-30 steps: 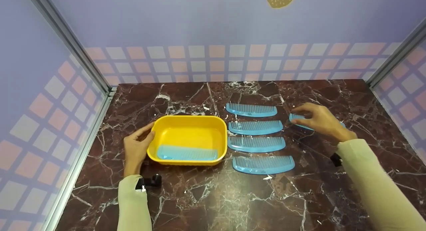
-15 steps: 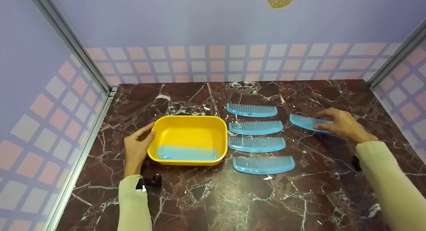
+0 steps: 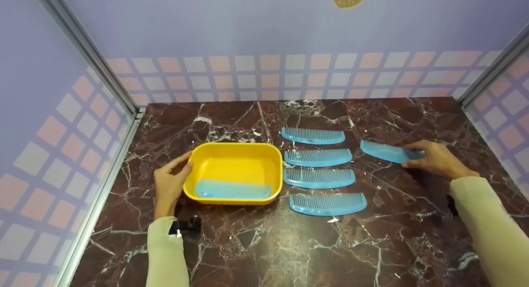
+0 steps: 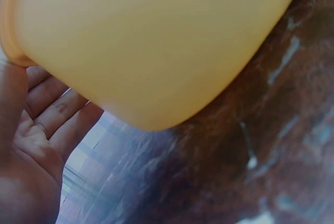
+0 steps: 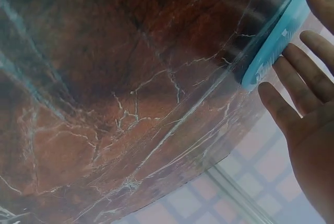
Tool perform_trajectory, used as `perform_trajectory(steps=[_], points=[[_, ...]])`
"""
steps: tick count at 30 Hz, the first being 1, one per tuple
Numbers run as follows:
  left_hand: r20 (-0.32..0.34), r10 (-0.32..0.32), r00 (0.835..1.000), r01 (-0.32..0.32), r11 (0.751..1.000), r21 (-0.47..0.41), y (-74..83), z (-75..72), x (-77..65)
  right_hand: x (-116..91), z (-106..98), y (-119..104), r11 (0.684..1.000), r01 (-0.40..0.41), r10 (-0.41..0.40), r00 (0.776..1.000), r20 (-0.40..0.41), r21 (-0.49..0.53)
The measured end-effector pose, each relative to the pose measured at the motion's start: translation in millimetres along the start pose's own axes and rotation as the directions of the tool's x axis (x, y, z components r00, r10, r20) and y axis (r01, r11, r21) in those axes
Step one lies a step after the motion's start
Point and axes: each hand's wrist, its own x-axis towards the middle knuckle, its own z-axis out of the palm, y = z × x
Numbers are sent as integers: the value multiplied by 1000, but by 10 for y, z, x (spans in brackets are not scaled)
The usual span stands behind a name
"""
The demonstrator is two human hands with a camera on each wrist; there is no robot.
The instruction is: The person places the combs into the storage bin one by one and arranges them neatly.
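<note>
Left hand [image 3: 169, 185]: fingers pinch tub [image 3: 235, 167] at nine o'clock.
Right hand [image 3: 441, 159]: fingers straddle comb [image 3: 382, 151], three o'clock end; grip unclear.

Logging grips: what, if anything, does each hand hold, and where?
The left hand holds the yellow basin by its left rim; the right hand pinches the rightmost comb near its right end.

Premises: walled booth [image 3: 45, 92], wider setting undetermined. Evidence: patterned wall [image 3: 264, 30] at 12 o'clock, metal posts [image 3: 86, 52] at 10 and 2, marbled table [image 3: 231, 258].
</note>
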Motion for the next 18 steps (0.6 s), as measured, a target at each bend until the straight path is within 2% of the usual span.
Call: perform_trajectory(steps=[9,18], points=[[11,-15,1000,15,999,35,17,-7,-6,-25,14,-5,995,53,-53,999,-3,-81],[23,14,1000,-15,1000,26,10,-15,-3,-57,19,18,997,39,-38,999,22,-66]])
